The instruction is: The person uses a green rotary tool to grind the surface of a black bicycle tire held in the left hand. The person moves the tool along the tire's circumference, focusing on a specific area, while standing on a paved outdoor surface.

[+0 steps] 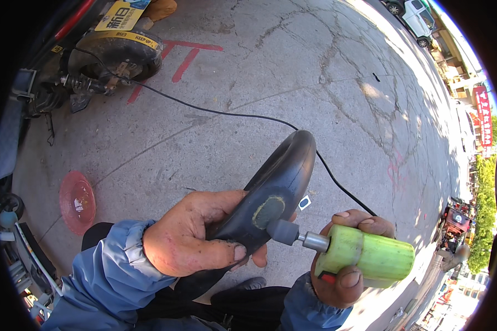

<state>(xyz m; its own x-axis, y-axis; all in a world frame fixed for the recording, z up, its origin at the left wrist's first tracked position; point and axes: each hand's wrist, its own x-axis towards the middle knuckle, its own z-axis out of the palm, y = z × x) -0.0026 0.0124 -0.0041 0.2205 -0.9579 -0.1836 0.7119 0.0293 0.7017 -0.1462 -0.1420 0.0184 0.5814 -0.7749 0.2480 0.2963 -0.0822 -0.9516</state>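
Observation:
A black rubber inner tube (281, 171) is gripped by my left hand (190, 234), thumb on the near face and fingers wrapped behind it. On the tube's face is an oval, dull roughened patch (270, 212) with a yellowish rim. My right hand (342, 276) is closed round a lime-green handheld power grinder (378, 255). From its metal chuck (316, 241) sticks a grey cylindrical grinding head (283, 231), which meets the lower edge of the roughened patch. I cannot tell whether it is spinning.
A black cord (221, 113) crosses the concrete from a vehicle wheel (116, 55) at upper left, passing behind the tube. To the left sits a round pink basin (77, 203) with liquid in it. A small white square with a dark oval (304, 203) lies beyond the tube.

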